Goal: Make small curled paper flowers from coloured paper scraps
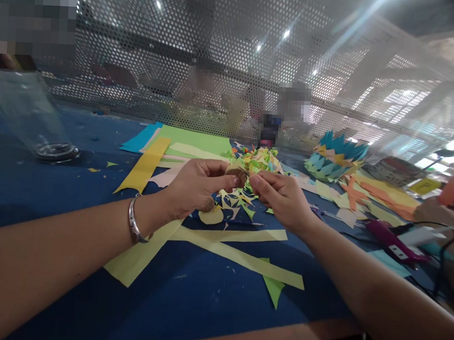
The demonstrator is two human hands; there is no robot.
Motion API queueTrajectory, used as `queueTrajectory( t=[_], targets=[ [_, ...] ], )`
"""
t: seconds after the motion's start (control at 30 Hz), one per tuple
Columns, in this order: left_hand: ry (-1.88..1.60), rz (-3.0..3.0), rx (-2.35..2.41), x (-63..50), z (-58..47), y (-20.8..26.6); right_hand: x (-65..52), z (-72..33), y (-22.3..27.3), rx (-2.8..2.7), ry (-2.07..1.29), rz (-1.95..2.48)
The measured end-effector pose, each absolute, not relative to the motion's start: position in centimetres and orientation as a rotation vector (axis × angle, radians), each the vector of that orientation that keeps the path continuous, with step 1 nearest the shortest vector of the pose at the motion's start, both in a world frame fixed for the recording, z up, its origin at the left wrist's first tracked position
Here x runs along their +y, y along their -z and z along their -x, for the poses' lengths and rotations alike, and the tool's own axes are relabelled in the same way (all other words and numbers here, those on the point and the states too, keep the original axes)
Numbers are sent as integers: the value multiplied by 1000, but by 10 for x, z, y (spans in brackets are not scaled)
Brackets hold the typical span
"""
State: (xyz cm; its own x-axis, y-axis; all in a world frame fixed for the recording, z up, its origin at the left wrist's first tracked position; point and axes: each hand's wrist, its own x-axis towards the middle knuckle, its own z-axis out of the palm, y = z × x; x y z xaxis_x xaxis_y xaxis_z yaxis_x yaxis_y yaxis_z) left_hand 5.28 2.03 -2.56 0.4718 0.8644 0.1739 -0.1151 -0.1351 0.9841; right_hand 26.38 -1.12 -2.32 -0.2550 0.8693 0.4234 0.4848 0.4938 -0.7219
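My left hand [200, 184], with a silver bangle at the wrist, pinches a small pale yellow-green piece of paper [236, 168] between thumb and fingers. From the other side my right hand [281, 194] closes thumb and forefinger at the paper's right edge. Its exact shape is partly hidden by my fingers. Behind and below the hands lies a heap of cut paper scraps [263, 161], mostly green and yellow. A rounded yellow paper piece [211, 216] rests under my left hand, near a thin dark pen-like tool [243, 223].
Pale yellow paper strips [245, 257] cross the blue table [72, 283]. Coloured sheets [201, 141] lie behind. A glass jar [35, 119] stands left, a layered paper crown [336, 155] right. A purple power strip [392, 242] with cables lies near another person's hand [443, 214].
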Motion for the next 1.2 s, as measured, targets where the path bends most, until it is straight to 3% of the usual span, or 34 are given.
queueTrajectory(
  t=[1.2],
  targets=[
    [-907, -1387, 740, 21, -50, 18, -11, -264, 21, -2011, -411, 1164]
  ],
)
